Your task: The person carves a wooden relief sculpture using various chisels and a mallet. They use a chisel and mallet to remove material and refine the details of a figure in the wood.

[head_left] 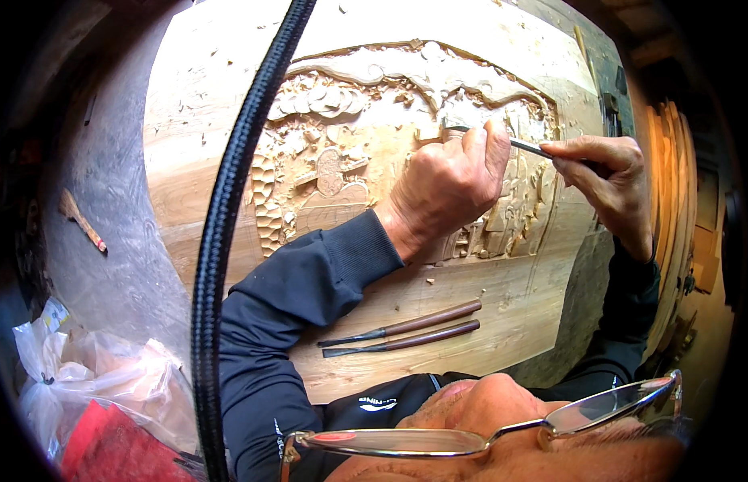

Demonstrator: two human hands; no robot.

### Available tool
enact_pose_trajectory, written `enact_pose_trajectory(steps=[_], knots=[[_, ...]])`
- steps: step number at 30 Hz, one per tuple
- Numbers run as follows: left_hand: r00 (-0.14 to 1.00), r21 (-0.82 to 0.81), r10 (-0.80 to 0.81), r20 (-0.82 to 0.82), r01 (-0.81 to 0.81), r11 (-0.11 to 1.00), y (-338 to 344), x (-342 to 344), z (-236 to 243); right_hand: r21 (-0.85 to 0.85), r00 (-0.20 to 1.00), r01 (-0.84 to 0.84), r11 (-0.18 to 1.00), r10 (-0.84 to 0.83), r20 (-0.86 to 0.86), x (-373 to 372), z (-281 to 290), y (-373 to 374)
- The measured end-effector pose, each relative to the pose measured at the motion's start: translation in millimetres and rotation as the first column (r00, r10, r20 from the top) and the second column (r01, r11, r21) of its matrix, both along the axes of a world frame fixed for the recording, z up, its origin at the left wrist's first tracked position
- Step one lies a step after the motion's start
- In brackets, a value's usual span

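Observation:
A carved wooden panel [329,217] lies before me, its sunken relief littered with pale shavings. My left hand [454,177] is closed around the front part of a carving chisel [528,147], low over the upper right of the relief. My right hand [603,165] pinches the same chisel farther back, with fingers and thumb at its dark shaft. The cutting tip is partly hidden by my left fingers. Two more chisels with brown handles, an upper one [432,318] and a lower one [438,335], lie side by side on the panel's smooth near border.
A thick black braided cable [229,201] crosses the view at left. A short wooden-handled tool [83,221] lies on the grey surface. Plastic bags [108,373] and red cloth [116,450] fill the lower left. Tools [611,112] lie beyond the panel's right edge, near upright planks [671,209].

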State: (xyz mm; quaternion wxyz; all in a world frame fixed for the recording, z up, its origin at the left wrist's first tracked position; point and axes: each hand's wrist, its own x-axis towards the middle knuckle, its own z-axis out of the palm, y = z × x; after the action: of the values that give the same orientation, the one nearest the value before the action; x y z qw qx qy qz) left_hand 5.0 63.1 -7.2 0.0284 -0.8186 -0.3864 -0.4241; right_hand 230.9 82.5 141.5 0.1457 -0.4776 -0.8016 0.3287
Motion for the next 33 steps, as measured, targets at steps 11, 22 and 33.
enact_pose_trajectory(steps=[11,22,33], knots=[[0.997,-0.029,-0.082,0.003,0.082,0.996,-3,-4,16,0.591,0.954,-0.266,0.761,0.119,0.276,-16,-7,-22],[0.995,-0.047,-0.082,0.052,0.085,0.995,-4,-4,14,0.563,0.918,-0.356,0.746,0.167,0.359,-20,7,-19],[0.992,-0.080,-0.070,0.105,0.079,0.994,-2,-3,12,0.484,0.892,-0.388,0.784,0.188,0.412,-39,28,-11]])
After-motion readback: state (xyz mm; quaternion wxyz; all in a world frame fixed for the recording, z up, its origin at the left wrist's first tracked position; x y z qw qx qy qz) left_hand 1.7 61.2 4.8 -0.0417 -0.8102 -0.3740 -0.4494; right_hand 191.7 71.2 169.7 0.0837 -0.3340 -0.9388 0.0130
